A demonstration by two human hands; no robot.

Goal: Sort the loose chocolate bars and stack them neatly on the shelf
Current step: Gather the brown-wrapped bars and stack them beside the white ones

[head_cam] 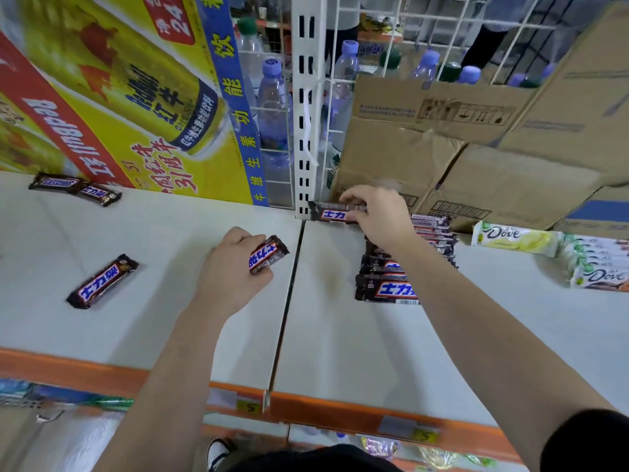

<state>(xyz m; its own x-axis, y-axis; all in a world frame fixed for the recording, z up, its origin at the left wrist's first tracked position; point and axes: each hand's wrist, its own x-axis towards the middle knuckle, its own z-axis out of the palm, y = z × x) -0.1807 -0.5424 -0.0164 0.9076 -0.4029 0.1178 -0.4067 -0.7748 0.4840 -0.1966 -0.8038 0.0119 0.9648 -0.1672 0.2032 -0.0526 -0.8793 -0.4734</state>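
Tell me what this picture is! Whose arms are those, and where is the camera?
There is no machine here, just a person tidying a shop shelf. The camera sits on their head and looks down, so you see their own two arms. The left hand holds one brown bar. The right hand pinches a second bar at the far end of a neat pile of the same bars. A loose bar lies on the shelf to the left, with a pair further back. Pale Dove bars lie on the right.

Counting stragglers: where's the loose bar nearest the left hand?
Head view: the loose bar lies tilted on the shelf, left of the left hand.
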